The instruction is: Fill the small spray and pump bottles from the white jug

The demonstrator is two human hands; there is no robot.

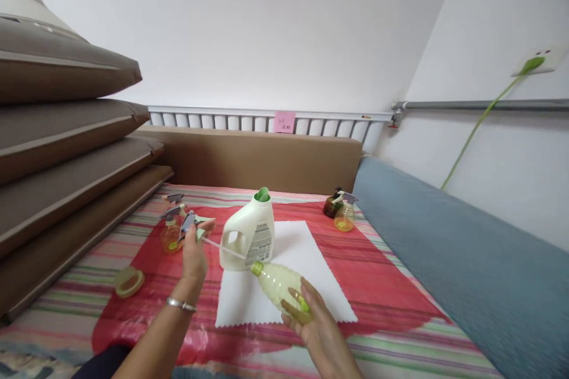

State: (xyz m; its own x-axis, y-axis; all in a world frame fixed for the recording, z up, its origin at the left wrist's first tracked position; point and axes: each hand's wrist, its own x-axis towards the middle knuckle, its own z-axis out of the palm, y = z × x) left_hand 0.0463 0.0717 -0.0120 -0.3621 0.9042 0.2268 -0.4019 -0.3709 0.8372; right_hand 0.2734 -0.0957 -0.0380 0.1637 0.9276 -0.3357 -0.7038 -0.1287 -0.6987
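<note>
My left hand (pixel 194 257) is closed around a trigger spray head (pixel 188 222), whose thin pale dip tube (pixel 224 249) points right and down. The tube's end is close to the open mouth of a yellow-green clear bottle (pixel 281 285); whether it touches I cannot tell. My right hand (pixel 315 323) grips that bottle near its base, tilted with its neck to the upper left. Just behind stands a white detergent jug (pixel 263 228) with a green spout, upright on a white scalloped mat (pixel 296 243).
Left of the jug are spray bottles (pixel 171 238) with yellow liquid. A round yellowish lid (pixel 128 282) lies nearer me. At right stand a clear spray bottle (pixel 345 219) and a dark brown bottle (pixel 330 207). Stacked brown cushions (pixel 66 115) border the left, a blue-grey panel (pixel 444 254) the right.
</note>
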